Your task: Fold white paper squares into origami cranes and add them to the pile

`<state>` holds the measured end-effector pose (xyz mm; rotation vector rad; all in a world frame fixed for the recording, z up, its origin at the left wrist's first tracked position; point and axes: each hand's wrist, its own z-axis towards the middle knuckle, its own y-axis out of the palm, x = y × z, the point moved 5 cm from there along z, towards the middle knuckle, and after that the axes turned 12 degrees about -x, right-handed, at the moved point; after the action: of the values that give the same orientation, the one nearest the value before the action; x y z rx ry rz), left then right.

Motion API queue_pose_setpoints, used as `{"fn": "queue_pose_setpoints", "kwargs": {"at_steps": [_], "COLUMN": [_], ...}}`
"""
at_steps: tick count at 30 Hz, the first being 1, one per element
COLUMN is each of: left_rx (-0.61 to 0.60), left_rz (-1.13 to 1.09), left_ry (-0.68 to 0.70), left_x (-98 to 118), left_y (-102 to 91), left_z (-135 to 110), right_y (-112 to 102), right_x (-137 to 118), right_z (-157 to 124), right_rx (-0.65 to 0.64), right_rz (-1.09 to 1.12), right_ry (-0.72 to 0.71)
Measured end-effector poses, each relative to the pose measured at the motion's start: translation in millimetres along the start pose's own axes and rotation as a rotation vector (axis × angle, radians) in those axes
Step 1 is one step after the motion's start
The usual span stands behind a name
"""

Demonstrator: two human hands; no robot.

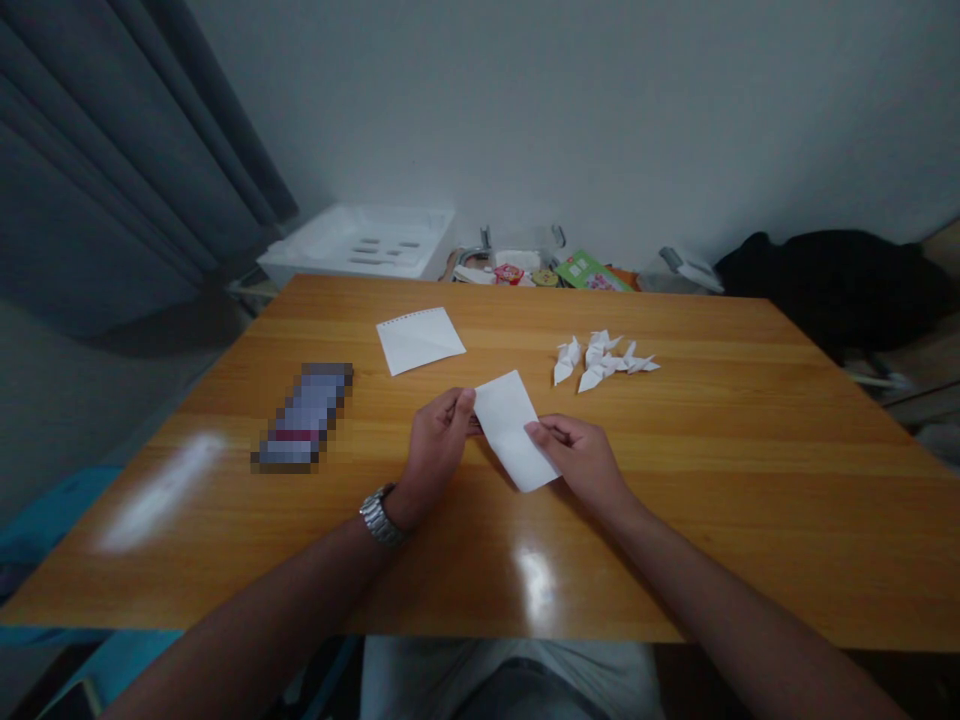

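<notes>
1. Head view: the table [750, 520] spans the foreground. A metal-band watch [381, 514] sits at the left wrist.
2. Right hand [581, 460]: closed in a light pinch on the right edge of the white sheet [514, 435], thumb on its upper face.
3. Left hand [441, 440]: partly closed, gripping the far left corner of the same sheet, thumb uppermost; its other fingers are mostly hidden.
4. White sheet: located between both hands, over the middle of the table, long sides slanting. Whether its underside touches the wood cannot be told.
5. Handling (judgement): very light, thin and flexible; low slip risk against dry skin. It should crease or tear readily if pulled. Take hold at edges or corners, thumb above and fingers below, with minimal pressure.
6. Left of the left hand: a pixelated rectangular object [306, 415], lying flat, details obscured.
7. Beyond the hands: a second sheet [420, 342] lies at left, small holes along its far edge. At right, folded paper figures [592, 378] lie clustered; their points and thin flaps would probably crush easily.
8. Behind the table: a white slotted tray [337, 240], a green packet [589, 270] and the wall [525, 110].
</notes>
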<state>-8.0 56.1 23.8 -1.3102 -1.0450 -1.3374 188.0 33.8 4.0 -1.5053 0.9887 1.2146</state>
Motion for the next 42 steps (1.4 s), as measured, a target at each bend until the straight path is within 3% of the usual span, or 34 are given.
{"fn": "queue_pose_setpoints", "kwargs": {"at_steps": [3, 7, 16, 21, 26, 29, 36, 42], "left_rx": [-0.036, -0.025, -0.014, -0.114, -0.276, -0.315, -0.269, -0.233], "left_rz": [-0.012, 0.152, 0.234, 0.359, 0.384, 0.388, 0.309, 0.433], "left_ry": [-0.015, 0.008, 0.019, 0.056, 0.058, 0.071, 0.084, 0.106], "left_x": [-4.5, -9.2, 0.3, 2.8, -3.4, -5.8, -8.3, -2.0], "left_y": [1.4, -2.6, -6.4, 1.8, 14.4, 16.7, 12.7, 9.5], "left_z": [1.3, 3.2, 5.9, 3.4, -0.4, -0.5, 2.8, 1.8], "right_y": [-0.4, 1.5, 5.6, -4.9, -8.0, -9.6, -10.1, -2.2], "right_x": [2.5, 5.5, -2.8, -5.4, -5.3, -4.5, -0.4, 0.4], "right_z": [0.9, 0.8, -0.8, 2.2, 1.0, 1.0, 1.2, 0.4], "right_rx": [0.003, -0.024, -0.156, -0.123, -0.066, -0.027, -0.012, -0.119], "right_rz": [0.028, 0.072, 0.069, 0.017, 0.026, -0.001, -0.071, -0.017], "right_ry": [0.007, 0.021, -0.011, -0.088, -0.06, -0.055, -0.09, -0.048]}}
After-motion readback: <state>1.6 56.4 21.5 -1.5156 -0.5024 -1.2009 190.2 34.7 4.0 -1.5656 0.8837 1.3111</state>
